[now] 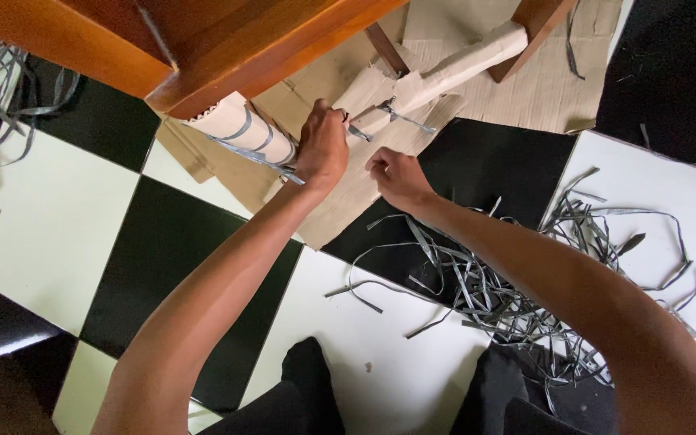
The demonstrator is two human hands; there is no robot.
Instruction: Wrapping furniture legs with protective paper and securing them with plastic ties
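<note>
Black-and-white checkered floor (58, 234) with flattened cardboard (525, 89) under an overturned wooden piece of furniture (227, 40), seen from above. Left hand (324, 149) is closed around a paper-wrapped furniture leg (445, 68) bound with grey strapping (400, 117); right hand (396, 177), just beside it, has its fingers curled, and whether they pinch a strap cannot be told. A 2nd wrapped leg (243, 129) lies to the left, and cut strapping strips (525, 282) litter the tiles at right.

My left hand (322, 149) hides its fingertips behind the wrapped leg (412, 84); the table (203, 40) runs off at twelve o'clock.
</note>
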